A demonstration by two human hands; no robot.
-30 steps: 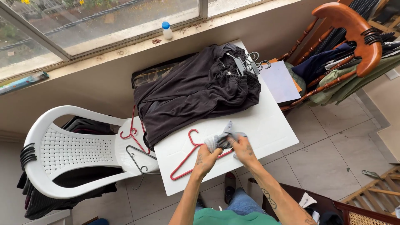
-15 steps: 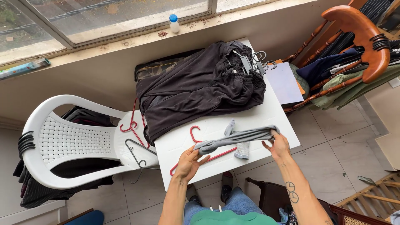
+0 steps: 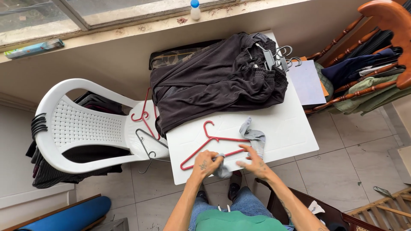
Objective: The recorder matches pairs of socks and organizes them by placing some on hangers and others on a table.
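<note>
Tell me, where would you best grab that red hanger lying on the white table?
Probably the red hanger is best gripped at its hook, coming from the window side. The hook points away from the person and lies bare on the white table, while hands and a grey sock cover the lower bar.

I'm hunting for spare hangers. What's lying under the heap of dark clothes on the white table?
Grey clip hangers stick out from the dark clothes at the far right. A camouflage-patterned item shows behind them. Anything beneath the heap is covered.
</note>
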